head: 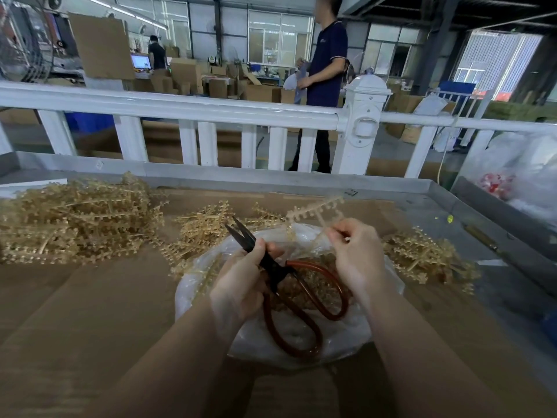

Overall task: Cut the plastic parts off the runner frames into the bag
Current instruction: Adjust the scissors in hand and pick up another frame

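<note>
Looking down through the head camera, we hold the scissors [272,267] in our left hand [241,282], fingers curled round the black shank just behind the blades rather than through the red loop handles, which hang lower centre over the bag [355,333]. The blades stand slightly parted and point up and a little left. Our right hand [358,251] pinches the stem of one runner frame [313,209] between thumb and fingertips; the frame rises from that pinch toward the upper centre, its long axis running left to right, with the parts hanging off it like teeth. The frame lies up and to the right of the blade tips, near but apart, so we judge the coming cut calls for bringing the two together above the open bag. More frames are heaped at the left [75,218] and at the right [428,254] on the cardboard-covered table [90,312]. Motion blur softens the held frame, so we cannot count its parts, and our right hand hides where the stem ends.
</note>
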